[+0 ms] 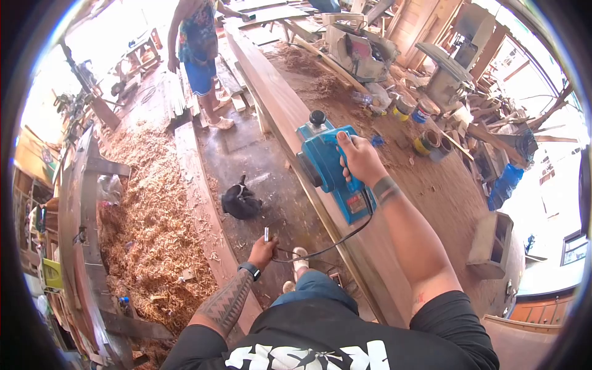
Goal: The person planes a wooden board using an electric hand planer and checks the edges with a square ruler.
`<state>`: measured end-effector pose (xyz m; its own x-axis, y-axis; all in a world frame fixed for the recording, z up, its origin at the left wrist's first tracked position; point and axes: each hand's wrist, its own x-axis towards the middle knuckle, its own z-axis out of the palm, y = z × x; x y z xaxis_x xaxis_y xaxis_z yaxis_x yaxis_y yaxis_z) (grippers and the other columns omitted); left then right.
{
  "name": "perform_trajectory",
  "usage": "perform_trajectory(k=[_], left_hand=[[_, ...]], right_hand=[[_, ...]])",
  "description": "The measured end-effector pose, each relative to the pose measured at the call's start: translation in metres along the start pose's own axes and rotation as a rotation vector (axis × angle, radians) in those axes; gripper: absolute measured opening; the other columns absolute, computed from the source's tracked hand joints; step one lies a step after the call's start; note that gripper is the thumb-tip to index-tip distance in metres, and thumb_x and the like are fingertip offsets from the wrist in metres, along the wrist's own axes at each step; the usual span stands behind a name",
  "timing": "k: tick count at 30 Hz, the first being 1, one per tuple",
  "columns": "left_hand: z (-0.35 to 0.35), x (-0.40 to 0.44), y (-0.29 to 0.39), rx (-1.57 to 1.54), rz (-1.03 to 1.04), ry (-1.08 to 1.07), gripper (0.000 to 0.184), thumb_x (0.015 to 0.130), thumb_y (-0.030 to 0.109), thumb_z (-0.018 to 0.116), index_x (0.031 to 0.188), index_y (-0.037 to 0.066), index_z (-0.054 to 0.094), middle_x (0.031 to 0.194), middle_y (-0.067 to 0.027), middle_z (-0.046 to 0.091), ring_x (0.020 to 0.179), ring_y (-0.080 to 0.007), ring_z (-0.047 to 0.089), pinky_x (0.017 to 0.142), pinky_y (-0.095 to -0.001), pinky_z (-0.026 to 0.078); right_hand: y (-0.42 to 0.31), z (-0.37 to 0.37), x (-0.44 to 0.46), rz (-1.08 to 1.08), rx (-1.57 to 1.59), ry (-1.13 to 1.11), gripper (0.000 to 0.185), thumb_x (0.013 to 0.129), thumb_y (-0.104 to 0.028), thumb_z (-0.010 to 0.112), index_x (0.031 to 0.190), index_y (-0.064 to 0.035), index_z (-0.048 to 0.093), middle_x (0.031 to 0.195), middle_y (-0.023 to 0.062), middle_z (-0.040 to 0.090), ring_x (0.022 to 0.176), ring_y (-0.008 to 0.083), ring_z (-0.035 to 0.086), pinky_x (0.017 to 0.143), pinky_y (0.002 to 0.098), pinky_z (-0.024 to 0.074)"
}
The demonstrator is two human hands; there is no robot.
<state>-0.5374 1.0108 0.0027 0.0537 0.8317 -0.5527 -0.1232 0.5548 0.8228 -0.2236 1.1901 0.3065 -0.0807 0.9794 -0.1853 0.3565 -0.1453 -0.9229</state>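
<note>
My right hand is wrapped round the handle of a teal electric planer with a black front knob. The planer rests on a long, thick wooden plank that runs away from me. From its rear a black power cord curves down to my left hand. That hand is closed beside the plank, with the cord at its fingers. A small whitish stick-like piece pokes up from it; its kind I cannot make out.
A black animal sits on the floor left of the plank. Wood shavings lie heaped further left, beside a long board. Another person stands at the far end. Cans and a machine stand right.
</note>
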Motion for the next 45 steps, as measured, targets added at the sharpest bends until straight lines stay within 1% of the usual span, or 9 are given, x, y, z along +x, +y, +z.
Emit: perform_trajectory(k=[7,11,14,17,25,31,37,40,45], left_hand=[[-0.026,0.071,0.028,0.046,0.015,-0.028,0.016,0.109,0.021,0.066,0.102,0.008,0.063,0.073,-0.0026,0.058,0.059,-0.0159,0.057,0.056,-0.0333,0.045],[-0.04,0.12,0.052,0.033,0.009,-0.025,0.019,0.107,0.024,0.07,0.099,0.008,0.065,0.075,0.001,0.06,0.065,-0.0125,0.055,0.059,-0.0334,0.043],[-0.056,0.165,0.079,0.085,0.038,-0.015,0.019,0.107,0.024,0.07,0.099,0.007,0.066,0.075,0.0012,0.06,0.065,-0.0126,0.056,0.06,-0.034,0.045],[-0.062,0.192,0.097,0.094,0.021,-0.009,0.019,0.108,0.023,0.069,0.099,0.007,0.066,0.076,0.0019,0.059,0.066,-0.0118,0.055,0.061,-0.0339,0.045],[-0.064,0.237,0.124,0.111,0.038,0.039,0.02,0.109,0.022,0.067,0.1,0.004,0.066,0.073,-0.0017,0.06,0.064,-0.0152,0.059,0.06,-0.0353,0.047],[-0.07,0.261,0.141,0.127,-0.002,-0.021,0.021,0.109,0.023,0.066,0.1,0.004,0.066,0.072,-0.0026,0.06,0.061,-0.0152,0.058,0.058,-0.0354,0.047],[-0.078,0.289,0.16,0.024,-0.044,-0.015,0.022,0.109,0.025,0.065,0.102,0.003,0.065,0.072,-0.0037,0.062,0.058,-0.0157,0.059,0.056,-0.0358,0.049],[-0.086,0.303,0.171,0.137,-0.011,-0.019,0.022,0.109,0.024,0.066,0.102,0.003,0.065,0.072,-0.0036,0.062,0.059,-0.0153,0.059,0.056,-0.0354,0.049],[-0.1,0.336,0.176,0.113,-0.02,-0.043,0.019,0.106,0.022,0.067,0.101,0.004,0.067,0.073,-0.0024,0.062,0.061,-0.0147,0.059,0.056,-0.0346,0.049]], right_hand=[[-0.023,0.027,0.087,0.006,0.036,-0.01,0.062,0.112,-0.059,0.054,0.094,0.0005,0.06,0.074,0.0069,0.063,0.055,0.0162,0.067,0.047,0.034,0.0534],[-0.036,0.045,0.142,-0.01,0.041,-0.014,0.064,0.11,-0.063,0.055,0.1,-0.0002,0.062,0.073,0.0057,0.062,0.053,0.0143,0.064,0.046,0.0327,0.0519],[-0.055,0.06,0.187,-0.009,0.012,0.0,0.062,0.112,-0.058,0.053,0.092,0.0003,0.059,0.072,0.0069,0.063,0.054,0.0166,0.067,0.047,0.0338,0.0546],[-0.066,0.069,0.217,-0.019,0.021,-0.012,0.061,0.113,-0.057,0.054,0.091,0.0001,0.058,0.07,0.0063,0.062,0.053,0.0167,0.067,0.047,0.034,0.0549],[-0.087,0.085,0.278,-0.024,0.038,-0.028,0.06,0.113,-0.055,0.054,0.089,0.0002,0.058,0.068,0.0061,0.061,0.052,0.0174,0.066,0.046,0.0343,0.0545],[-0.1,0.095,0.321,-0.028,0.024,-0.038,0.06,0.113,-0.054,0.054,0.09,0.001,0.058,0.067,0.0068,0.061,0.052,0.0179,0.067,0.046,0.0349,0.0544],[-0.114,0.107,0.366,-0.04,0.003,-0.045,0.059,0.114,-0.053,0.053,0.09,0.0016,0.059,0.066,0.0073,0.062,0.053,0.0186,0.067,0.047,0.0353,0.0544],[-0.124,0.113,0.387,-0.043,-0.005,-0.05,0.059,0.114,-0.052,0.053,0.092,0.0027,0.059,0.067,0.0085,0.064,0.053,0.0192,0.067,0.047,0.0358,0.0547],[-0.134,0.125,0.421,-0.048,-0.016,-0.04,0.06,0.114,-0.051,0.053,0.093,0.0041,0.06,0.069,0.0104,0.065,0.054,0.0199,0.068,0.049,0.0365,0.0558]])
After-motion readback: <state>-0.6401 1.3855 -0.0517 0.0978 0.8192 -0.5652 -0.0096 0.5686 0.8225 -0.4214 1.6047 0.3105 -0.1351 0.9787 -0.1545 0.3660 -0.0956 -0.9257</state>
